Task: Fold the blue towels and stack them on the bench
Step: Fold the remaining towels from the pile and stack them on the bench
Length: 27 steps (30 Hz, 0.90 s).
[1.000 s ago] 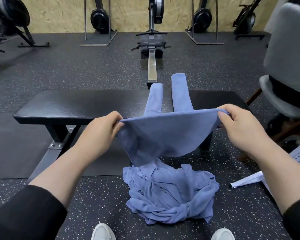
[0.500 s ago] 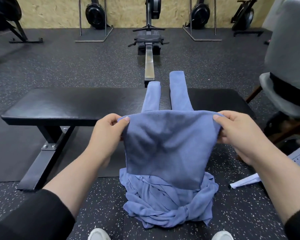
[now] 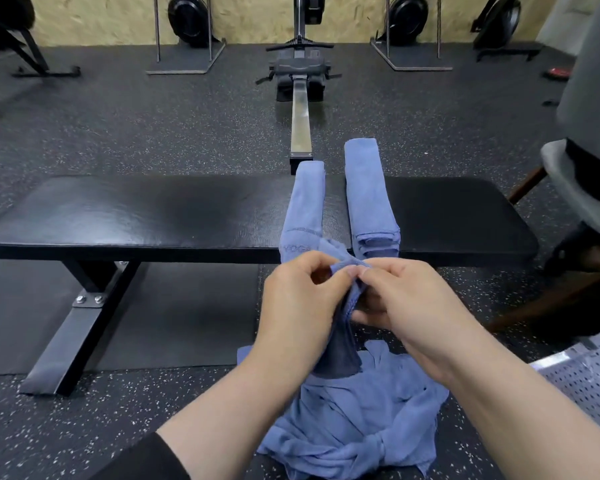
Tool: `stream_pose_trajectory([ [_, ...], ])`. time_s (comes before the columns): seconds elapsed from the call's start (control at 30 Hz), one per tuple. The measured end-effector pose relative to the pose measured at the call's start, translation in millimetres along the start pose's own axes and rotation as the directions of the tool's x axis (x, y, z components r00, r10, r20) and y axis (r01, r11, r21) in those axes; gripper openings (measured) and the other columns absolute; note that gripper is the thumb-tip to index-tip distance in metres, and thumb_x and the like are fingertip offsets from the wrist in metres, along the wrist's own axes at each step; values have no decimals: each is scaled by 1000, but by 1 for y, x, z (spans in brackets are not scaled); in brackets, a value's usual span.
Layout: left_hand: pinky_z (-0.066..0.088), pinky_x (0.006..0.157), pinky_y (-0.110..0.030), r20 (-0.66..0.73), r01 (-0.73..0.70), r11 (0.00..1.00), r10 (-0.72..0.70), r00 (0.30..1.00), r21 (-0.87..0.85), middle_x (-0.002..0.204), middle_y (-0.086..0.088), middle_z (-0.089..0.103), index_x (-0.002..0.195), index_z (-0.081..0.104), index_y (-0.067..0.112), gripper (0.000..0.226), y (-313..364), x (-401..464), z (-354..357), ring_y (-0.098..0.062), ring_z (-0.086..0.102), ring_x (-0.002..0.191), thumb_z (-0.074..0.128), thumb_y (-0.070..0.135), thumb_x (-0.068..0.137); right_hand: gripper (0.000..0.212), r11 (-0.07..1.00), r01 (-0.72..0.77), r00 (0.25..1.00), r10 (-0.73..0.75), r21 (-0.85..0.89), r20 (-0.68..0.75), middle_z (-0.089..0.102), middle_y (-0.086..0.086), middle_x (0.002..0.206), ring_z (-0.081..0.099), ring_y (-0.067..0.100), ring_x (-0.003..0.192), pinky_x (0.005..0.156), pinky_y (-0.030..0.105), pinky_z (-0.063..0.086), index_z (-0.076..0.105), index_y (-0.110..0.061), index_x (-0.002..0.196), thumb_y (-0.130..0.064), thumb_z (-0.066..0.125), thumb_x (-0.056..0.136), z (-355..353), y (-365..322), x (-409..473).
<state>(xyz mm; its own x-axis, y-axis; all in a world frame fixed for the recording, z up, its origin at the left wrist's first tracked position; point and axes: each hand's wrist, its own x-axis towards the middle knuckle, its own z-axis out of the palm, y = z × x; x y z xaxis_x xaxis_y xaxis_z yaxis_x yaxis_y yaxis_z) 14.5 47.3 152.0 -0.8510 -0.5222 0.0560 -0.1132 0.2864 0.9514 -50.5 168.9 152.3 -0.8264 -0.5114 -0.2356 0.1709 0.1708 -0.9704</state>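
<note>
Both hands, left hand and right hand, pinch the towel's corners together to halve it; two folded towels wait on the counter.

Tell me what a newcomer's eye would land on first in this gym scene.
First, the left hand and right hand meeting at centre, both pinching the corners of a hanging blue cloth towel. Next, two folded blue towel strips lying side by side across the black padded bench. Last, the crumpled heap of blue towels on the speckled floor below the hands.
</note>
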Motion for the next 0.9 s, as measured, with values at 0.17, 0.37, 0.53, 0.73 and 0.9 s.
stream_pose_trajectory([
  [0.17,46,71,-20,-5,-134,980,136,991,146,81,7,65,83,76,25,5,-6,5,3,-8,60,79,75,26,87,42,996,3,1000,-4,92,7,56,2,71,51,13,73,77,32,55,75,-20,74,-20,47,105,0,0,4],
  [0.37,51,83,-23,123,-132,987,121,985,90,91,14,72,92,77,28,29,1,4,-2,-2,65,87,54,11,89,27,984,97,988,-113,-148,-103,57,6,71,46,23,69,64,45,43,68,-4,84,-29,58,87,-15,4,9],
  [0.53,36,84,-7,236,-316,877,242,941,362,110,22,53,113,59,37,27,-14,21,-29,8,51,97,63,21,92,26,809,207,971,-238,-550,15,55,-10,57,39,6,50,51,21,35,71,-26,83,-15,53,97,-24,-3,-6],
  [0.73,34,113,-46,470,-466,743,230,852,481,151,9,36,122,57,43,31,-35,16,-38,-12,32,139,66,43,92,22,731,238,969,-226,-640,102,64,-14,72,52,2,63,62,17,41,68,-29,89,-17,52,98,-26,-3,-21],
  [0.9,37,109,-46,529,-416,724,83,845,551,144,9,43,86,58,37,15,-38,19,-48,-14,39,134,65,50,91,23,719,263,964,-218,-644,151,69,-8,79,55,5,66,65,22,44,69,-32,93,-19,51,99,-29,-4,-25],
])
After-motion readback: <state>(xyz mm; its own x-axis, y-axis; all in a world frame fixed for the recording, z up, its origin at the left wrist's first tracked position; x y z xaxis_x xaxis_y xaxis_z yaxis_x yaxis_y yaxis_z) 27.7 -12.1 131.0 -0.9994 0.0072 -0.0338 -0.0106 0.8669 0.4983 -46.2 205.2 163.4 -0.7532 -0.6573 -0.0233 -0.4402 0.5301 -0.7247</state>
